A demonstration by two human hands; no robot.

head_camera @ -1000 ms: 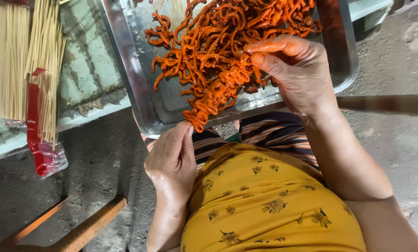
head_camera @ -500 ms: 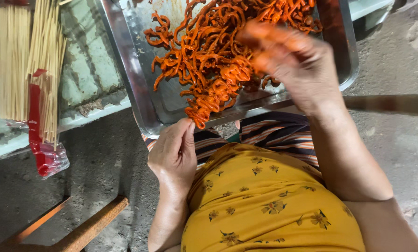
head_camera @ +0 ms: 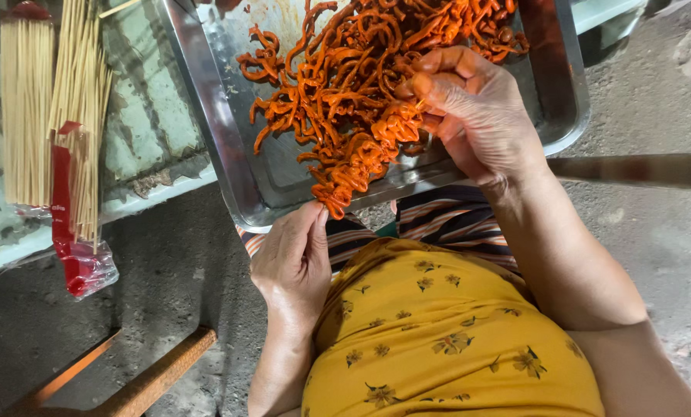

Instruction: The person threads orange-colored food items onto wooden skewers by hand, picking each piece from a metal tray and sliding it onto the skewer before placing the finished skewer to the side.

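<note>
Between both hands, loaded skewer over steel tray, left hand fingers pinching its lower end, right hand fingers clamped on orange strips above.

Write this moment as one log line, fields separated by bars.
left hand: holds skewer end | right hand: pushes orange strips onto skewer | metal tray: more strips | bamboo skewers: beside tray

The skewer's stick was hidden inside the threaded orange strips, its lower end covered by the left hand's fingers. The metal tray and the bundles of bamboo sticks ran off the top edge. The right forearm left the frame's corner.
</note>
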